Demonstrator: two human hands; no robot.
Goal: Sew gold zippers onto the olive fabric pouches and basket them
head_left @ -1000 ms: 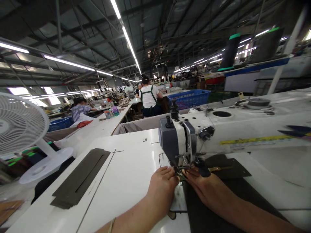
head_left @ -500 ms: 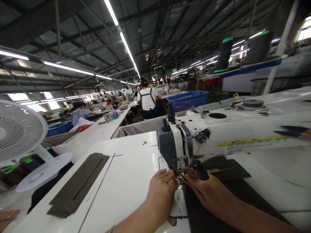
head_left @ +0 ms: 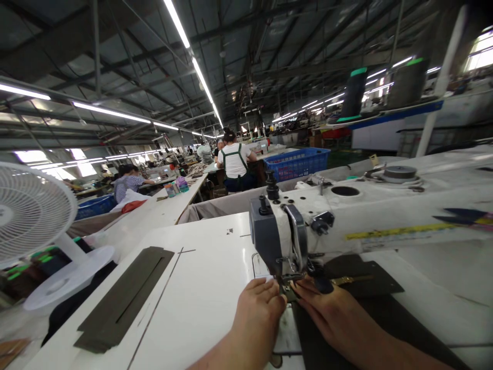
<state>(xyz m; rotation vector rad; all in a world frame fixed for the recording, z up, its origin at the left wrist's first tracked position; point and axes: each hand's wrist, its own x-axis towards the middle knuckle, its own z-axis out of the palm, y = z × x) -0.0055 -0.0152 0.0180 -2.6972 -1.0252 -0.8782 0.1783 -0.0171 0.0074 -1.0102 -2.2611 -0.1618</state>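
Note:
A white and grey sewing machine (head_left: 298, 231) stands in front of me, its presser foot low over the plate. My left hand (head_left: 259, 311) is left of the foot, with fingers bent together and the thumb at the edge of a dark olive panel (head_left: 389, 318). On the other side, my right hand (head_left: 331, 306) rests over this panel, fingertips closed on its edge close to the needle area. A strap with a gold-coloured buckle (head_left: 348, 280) lies on dark material behind the right hand. Fingertips and needle are partly hidden.
Left on the white table (head_left: 204, 288) is a stack of dark slotted panels (head_left: 125, 300). A white fan (head_left: 34, 221) stands farther left. Scissors (head_left: 462, 216) and a yellow tape (head_left: 393, 232) lie along the machine arm. A blue crate (head_left: 298, 163) and co-workers are beyond.
The view has shifted slightly, so the table and machine sit a little lower in the picture. Both hands stay beside the presser foot; any feed of the panel is too small to tell.

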